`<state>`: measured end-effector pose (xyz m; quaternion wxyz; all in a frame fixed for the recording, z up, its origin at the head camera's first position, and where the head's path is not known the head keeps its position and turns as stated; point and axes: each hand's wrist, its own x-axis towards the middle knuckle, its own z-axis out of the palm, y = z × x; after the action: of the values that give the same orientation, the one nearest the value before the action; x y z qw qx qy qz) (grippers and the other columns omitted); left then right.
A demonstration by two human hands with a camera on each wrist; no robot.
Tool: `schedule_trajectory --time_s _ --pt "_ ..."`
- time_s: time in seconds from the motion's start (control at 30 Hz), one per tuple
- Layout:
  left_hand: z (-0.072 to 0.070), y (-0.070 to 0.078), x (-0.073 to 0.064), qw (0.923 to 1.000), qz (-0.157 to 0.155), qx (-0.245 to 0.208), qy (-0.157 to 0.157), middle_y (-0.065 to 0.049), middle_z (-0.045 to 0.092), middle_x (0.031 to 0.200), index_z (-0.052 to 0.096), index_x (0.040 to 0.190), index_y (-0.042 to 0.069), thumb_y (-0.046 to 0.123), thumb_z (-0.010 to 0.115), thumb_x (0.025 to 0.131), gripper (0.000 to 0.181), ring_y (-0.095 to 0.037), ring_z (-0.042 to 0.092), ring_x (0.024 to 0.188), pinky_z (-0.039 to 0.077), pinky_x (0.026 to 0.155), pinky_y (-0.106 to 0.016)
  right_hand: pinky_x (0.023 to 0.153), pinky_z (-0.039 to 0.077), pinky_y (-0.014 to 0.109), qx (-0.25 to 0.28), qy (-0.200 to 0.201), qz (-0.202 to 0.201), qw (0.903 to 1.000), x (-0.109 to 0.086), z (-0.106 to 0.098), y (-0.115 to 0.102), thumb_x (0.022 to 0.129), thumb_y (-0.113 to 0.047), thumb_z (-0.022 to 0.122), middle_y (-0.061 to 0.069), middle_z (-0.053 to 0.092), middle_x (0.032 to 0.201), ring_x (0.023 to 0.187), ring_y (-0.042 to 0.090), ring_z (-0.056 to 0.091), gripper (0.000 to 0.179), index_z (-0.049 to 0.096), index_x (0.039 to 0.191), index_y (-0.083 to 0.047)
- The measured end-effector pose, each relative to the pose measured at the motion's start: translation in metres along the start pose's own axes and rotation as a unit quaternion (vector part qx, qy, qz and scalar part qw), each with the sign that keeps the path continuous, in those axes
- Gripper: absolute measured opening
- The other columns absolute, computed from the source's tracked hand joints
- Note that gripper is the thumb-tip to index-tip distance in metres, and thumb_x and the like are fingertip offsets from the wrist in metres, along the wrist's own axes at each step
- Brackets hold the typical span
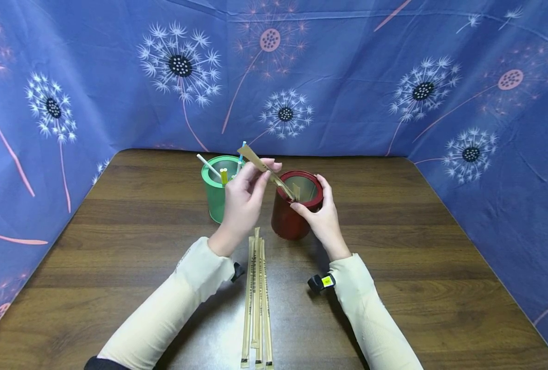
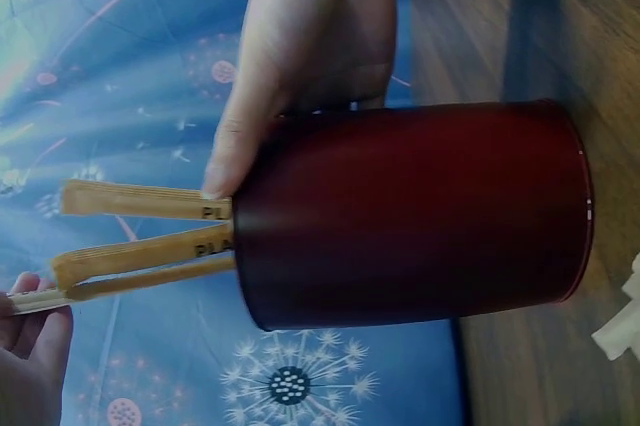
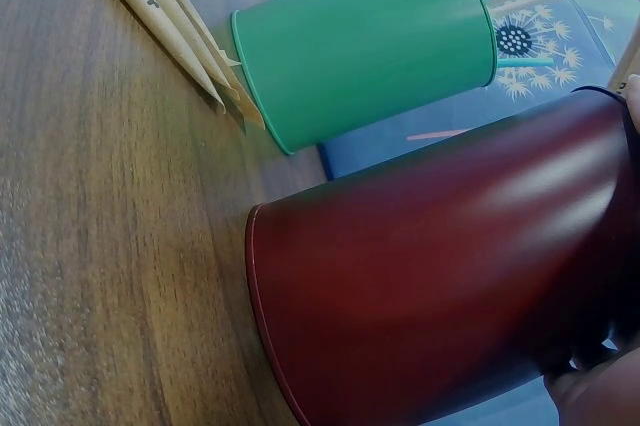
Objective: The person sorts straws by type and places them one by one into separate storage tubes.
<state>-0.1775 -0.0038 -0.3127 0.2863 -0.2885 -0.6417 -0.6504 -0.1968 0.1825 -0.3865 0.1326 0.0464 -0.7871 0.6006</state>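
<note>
My left hand (image 1: 242, 200) pinches a paper-wrapped straw (image 1: 260, 163), tilted, its lower end inside the mouth of a dark red can (image 1: 289, 221). My right hand (image 1: 322, 220) grips that can by its rim, thumb at the near side and fingers round the far right. Seen from the left wrist, brown wrapped ends printed "PLA" (image 2: 150, 202) stick out of the can's mouth. Several more paper-wrapped straws (image 1: 257, 298) lie in a bundle on the table in front of the cans, between my forearms.
A green can (image 1: 216, 200) stands left of the red one, partly behind my left hand, holding white, yellow and blue sticks. Beneath everything is a brown wooden table (image 1: 417, 257). A blue dandelion-print cloth (image 1: 348, 77) hangs behind it.
</note>
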Motion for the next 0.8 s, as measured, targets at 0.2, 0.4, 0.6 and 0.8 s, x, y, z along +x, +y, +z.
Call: schedule_trajectory --time_s 0.2,0.4,0.6,0.8 --pt "0.005 -0.011 -0.002 0.9985 -0.026 0.042 -0.023 -0.021 0.071 0.106 0.061 0.112 -0.008 -0.001 0.052 0.097 0.020 -0.029 0.068 0.103 0.054 0.090 -0.030 0.114 0.031 0.042 0.000 -0.002 -0.005 1.0000 0.000 0.000 0.000 0.078 -0.021 0.078 0.008 0.039 0.151 0.136 0.027 0.040 0.089 0.026 0.151 -0.018" --pt "0.010 -0.021 -0.004 0.9965 -0.053 0.049 -0.042 -0.020 0.071 0.107 0.063 0.112 -0.007 0.001 0.054 0.096 0.020 -0.027 0.069 0.103 0.055 0.088 -0.035 0.115 0.031 0.042 -0.008 -0.003 -0.012 0.9999 0.001 -0.001 0.001 0.078 -0.024 0.079 0.007 0.039 0.151 0.136 0.022 0.040 0.091 0.026 0.151 -0.016" --pt "0.015 -0.031 -0.009 0.9938 -0.081 0.057 -0.049 -0.018 0.071 0.110 0.064 0.112 -0.005 0.001 0.057 0.095 0.020 -0.027 0.069 0.104 0.055 0.089 -0.033 0.114 0.032 0.042 -0.001 -0.010 -0.012 0.9999 0.001 -0.001 0.002 0.077 -0.028 0.080 0.008 0.038 0.151 0.134 0.020 0.041 0.093 0.025 0.151 -0.018" --pt "0.018 -0.038 -0.013 0.9910 -0.094 0.071 -0.064 -0.017 0.071 0.113 0.065 0.113 -0.003 0.001 0.057 0.094 0.020 -0.026 0.068 0.107 0.055 0.091 -0.032 0.112 0.033 0.040 0.000 -0.007 -0.009 0.9999 0.001 -0.002 0.002 0.078 -0.025 0.078 0.007 0.040 0.150 0.132 0.019 0.043 0.091 0.025 0.151 -0.018"
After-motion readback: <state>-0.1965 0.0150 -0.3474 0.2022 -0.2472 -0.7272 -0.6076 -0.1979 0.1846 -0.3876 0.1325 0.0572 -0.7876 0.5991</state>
